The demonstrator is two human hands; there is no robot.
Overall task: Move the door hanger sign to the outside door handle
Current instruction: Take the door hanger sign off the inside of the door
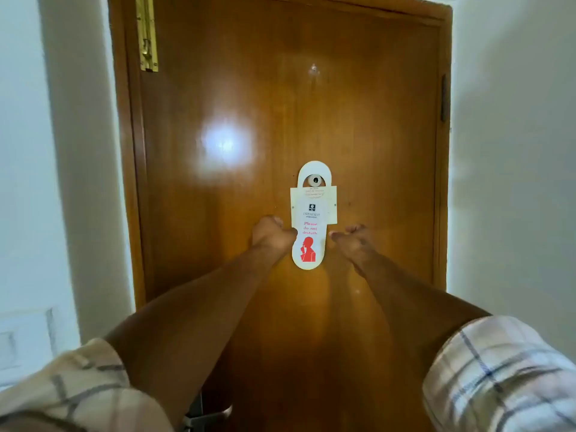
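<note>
A white door hanger sign (310, 241) with red "Please do not disturb" lettering and a red figure hangs from a small round knob (314, 180) on the inside of a shut wooden door (237, 188). A white card (330, 207) sits behind its upper half. My left hand (270, 233) touches the sign's left edge, fingers pinched against it. My right hand (350, 238) is just off the right edge, fingertips close to the sign, fingers apart. A metal door handle (215, 413) shows at the bottom, partly hidden by my left arm.
A brass latch (147, 35) is fixed at the door's top left. A dark hinge (444, 98) sits on the right frame. White walls (514, 151) close in on both sides. A wall switch plate (18, 338) is at lower left.
</note>
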